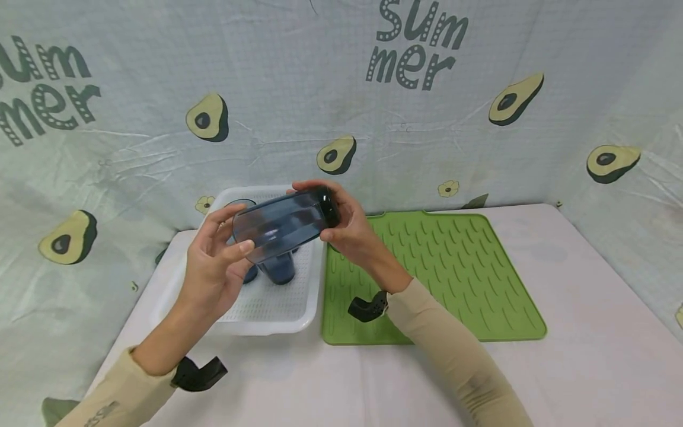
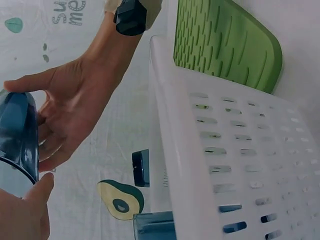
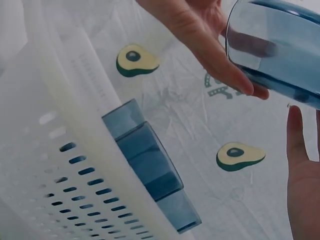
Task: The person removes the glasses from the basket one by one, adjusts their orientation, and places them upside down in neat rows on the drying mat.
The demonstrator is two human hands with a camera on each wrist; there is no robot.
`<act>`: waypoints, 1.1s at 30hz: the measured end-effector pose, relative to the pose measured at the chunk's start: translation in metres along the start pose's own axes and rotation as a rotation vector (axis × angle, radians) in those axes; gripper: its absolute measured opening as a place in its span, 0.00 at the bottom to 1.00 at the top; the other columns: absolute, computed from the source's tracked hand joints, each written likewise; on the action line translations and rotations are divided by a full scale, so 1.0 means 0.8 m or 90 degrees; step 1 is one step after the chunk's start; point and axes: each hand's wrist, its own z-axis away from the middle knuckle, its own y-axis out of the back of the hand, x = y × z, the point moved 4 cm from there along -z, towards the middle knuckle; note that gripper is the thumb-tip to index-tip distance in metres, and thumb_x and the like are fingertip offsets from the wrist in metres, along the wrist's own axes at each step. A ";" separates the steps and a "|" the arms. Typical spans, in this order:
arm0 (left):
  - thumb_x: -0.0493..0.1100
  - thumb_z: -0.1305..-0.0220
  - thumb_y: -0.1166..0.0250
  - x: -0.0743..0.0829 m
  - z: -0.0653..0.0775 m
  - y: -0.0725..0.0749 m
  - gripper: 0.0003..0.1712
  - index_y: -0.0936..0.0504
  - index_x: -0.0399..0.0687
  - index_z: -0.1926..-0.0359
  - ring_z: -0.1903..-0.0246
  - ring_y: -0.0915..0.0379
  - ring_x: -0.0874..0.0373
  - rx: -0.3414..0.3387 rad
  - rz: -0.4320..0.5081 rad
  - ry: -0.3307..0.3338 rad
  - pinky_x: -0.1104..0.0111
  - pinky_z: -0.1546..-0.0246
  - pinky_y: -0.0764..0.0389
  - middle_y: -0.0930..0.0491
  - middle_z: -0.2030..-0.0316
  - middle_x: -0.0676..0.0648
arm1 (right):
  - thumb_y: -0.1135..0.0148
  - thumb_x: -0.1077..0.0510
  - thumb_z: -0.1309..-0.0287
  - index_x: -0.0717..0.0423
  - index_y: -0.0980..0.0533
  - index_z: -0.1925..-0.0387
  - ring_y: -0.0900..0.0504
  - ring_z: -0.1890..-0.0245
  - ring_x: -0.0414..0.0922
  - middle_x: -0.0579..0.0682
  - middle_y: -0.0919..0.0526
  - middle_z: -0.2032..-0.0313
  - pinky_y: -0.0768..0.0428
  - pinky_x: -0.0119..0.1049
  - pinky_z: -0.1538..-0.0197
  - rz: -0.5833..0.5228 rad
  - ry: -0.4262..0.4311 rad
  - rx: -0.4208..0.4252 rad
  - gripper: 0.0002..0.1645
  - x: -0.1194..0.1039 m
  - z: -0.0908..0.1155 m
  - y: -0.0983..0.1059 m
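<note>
Blue see-through cup [image 1: 285, 222] is the thing being handled right now, and it's up in the air over the right part of the white basket [image 1: 306, 320], not touching down anywhere. It's lying on a slant: open end to the left and a bit lower, dark base to the right. Both hands are on it. Left hand [image 1: 210, 258] has thumb and fingers pinched round the open end, right hand [image 1: 349, 222] has the base between thumb and fingers. More cups [image 1: 280, 270] sit down in the basket, and a green mat [image 1: 427, 261] lies just right of it.

So I'd call this step a two-handed hold or turn, with the cup clear of everything. Imo the next move calls for one end staying firmly gripped before the other lets go, since those smooth sides look like they could slip.
</note>
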 end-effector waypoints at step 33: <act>0.28 0.31 0.38 0.011 -0.001 0.006 0.28 0.31 0.41 0.32 0.37 0.28 0.55 -0.186 -0.665 -0.138 0.74 0.41 0.24 0.28 0.37 0.45 | 0.14 0.52 0.57 0.50 0.19 0.42 0.21 0.42 0.51 0.52 0.16 0.47 0.22 0.40 0.40 0.188 0.085 0.058 0.37 -0.060 0.010 0.011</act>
